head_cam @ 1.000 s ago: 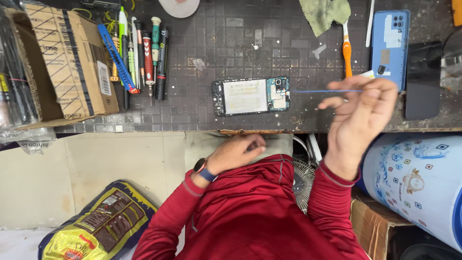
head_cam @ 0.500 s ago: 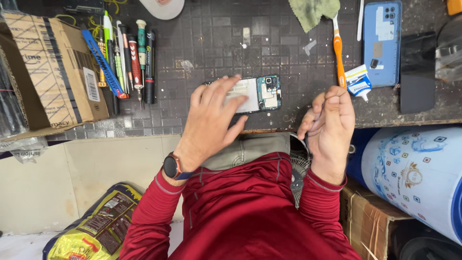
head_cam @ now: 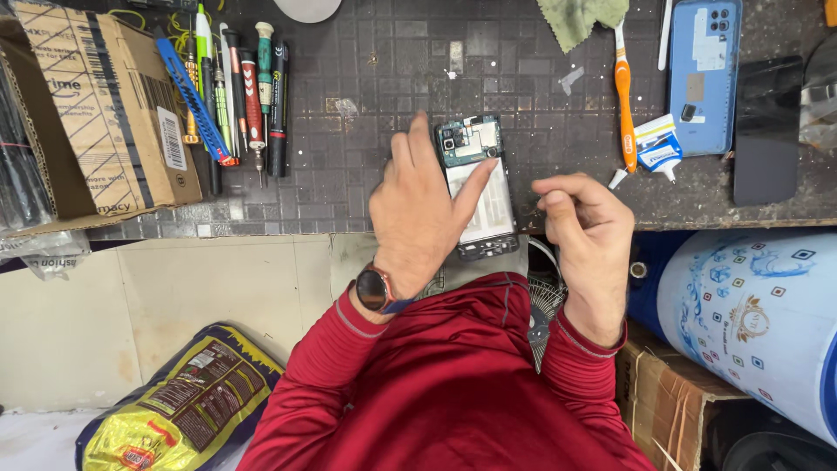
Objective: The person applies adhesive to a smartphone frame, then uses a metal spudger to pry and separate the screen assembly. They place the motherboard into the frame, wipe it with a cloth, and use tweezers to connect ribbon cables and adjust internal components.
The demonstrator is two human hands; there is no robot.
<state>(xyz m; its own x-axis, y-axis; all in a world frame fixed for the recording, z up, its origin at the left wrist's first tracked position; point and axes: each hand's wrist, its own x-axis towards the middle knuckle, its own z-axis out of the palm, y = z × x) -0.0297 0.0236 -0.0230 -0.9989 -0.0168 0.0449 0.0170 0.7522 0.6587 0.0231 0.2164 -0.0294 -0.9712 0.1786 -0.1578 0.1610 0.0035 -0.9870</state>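
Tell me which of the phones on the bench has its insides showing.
The opened phone under the left hand, near the bench's front edge: its circuit board and battery are bare. The blue phone at the far right lies closed, its back cover on.

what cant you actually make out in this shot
- Head view: the left side of the opened phone is covered by the left hand.
- Head view: whether the right hand pinches anything; its curled fingers hide it.
- Head view: the cardboard box is cut off by the left edge.
- Head view: the tips of the screwdrivers are too small to tell.
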